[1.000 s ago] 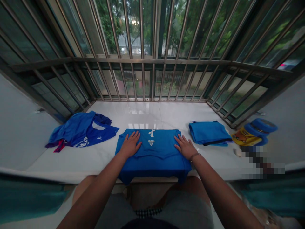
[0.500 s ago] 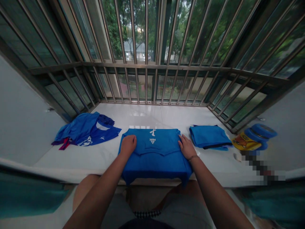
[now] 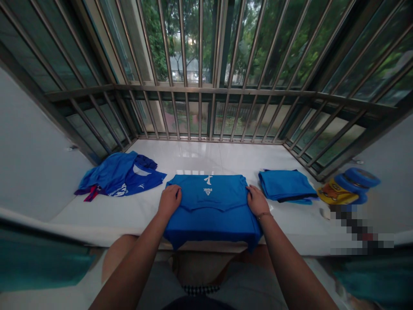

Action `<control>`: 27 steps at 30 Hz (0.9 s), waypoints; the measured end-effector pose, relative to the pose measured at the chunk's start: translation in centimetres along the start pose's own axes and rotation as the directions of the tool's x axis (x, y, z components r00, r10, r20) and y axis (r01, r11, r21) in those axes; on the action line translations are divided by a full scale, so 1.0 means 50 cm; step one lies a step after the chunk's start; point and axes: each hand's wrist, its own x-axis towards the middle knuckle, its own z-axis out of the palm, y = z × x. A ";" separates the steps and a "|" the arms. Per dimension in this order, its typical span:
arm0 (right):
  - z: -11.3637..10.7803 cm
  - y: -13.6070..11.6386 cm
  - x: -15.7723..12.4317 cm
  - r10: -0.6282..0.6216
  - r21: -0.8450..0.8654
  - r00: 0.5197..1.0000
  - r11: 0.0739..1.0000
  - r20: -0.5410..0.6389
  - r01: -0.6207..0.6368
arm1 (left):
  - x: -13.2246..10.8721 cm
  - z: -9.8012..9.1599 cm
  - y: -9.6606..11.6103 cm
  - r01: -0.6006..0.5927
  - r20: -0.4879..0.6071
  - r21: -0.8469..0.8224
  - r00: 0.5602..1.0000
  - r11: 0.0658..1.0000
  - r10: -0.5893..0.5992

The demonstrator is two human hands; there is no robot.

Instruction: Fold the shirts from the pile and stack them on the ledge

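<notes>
A blue shirt (image 3: pixel 213 221) with white print lies partly folded on the white sill, its top part doubled over and its near edge hanging over the sill's front. My left hand (image 3: pixel 171 199) is closed at the shirt's left edge, fingers curled on the cloth. At the right edge my right hand (image 3: pixel 256 200) pinches the fabric between thumb and fingers. To the right of that hand lies a folded blue garment stack (image 3: pixel 285 185). Loosely heaped blue clothes (image 3: pixel 119 176), with some red and white, rest on the left.
A blue and yellow jar (image 3: pixel 346 187) stands at the right end of the white sill (image 3: pixel 200 155), near a pixelated dark item. Metal window bars (image 3: pixel 213 91) rise along the back. Teal curtains (image 3: pixel 38 262) hang at both near sides.
My right hand's fingers have closed from a looser spread onto the shirt's right edge. My left hand has shifted slightly towards the shirt's left edge. The view has moved slightly.
</notes>
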 end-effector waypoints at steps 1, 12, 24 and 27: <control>0.000 -0.001 0.000 -0.001 0.003 1.000 1.000 -0.005 0.001 | 0.000 -0.003 0.000 0.042 -0.028 0.017 0.999 0.999 -0.042; -0.001 -0.004 0.003 -0.003 -0.008 1.000 1.000 -0.016 0.003 | 0.011 -0.004 -0.028 0.271 -0.184 -0.018 0.945 0.962 -0.270; -0.006 -0.014 0.002 0.025 0.029 1.000 0.999 -0.010 -0.025 | 0.011 -0.009 -0.024 0.292 -0.167 -0.061 0.940 0.954 -0.298; -0.010 -0.015 0.006 0.043 0.062 0.999 0.997 0.000 -0.043 | 0.013 -0.012 -0.025 0.312 -0.156 -0.094 0.933 0.945 -0.324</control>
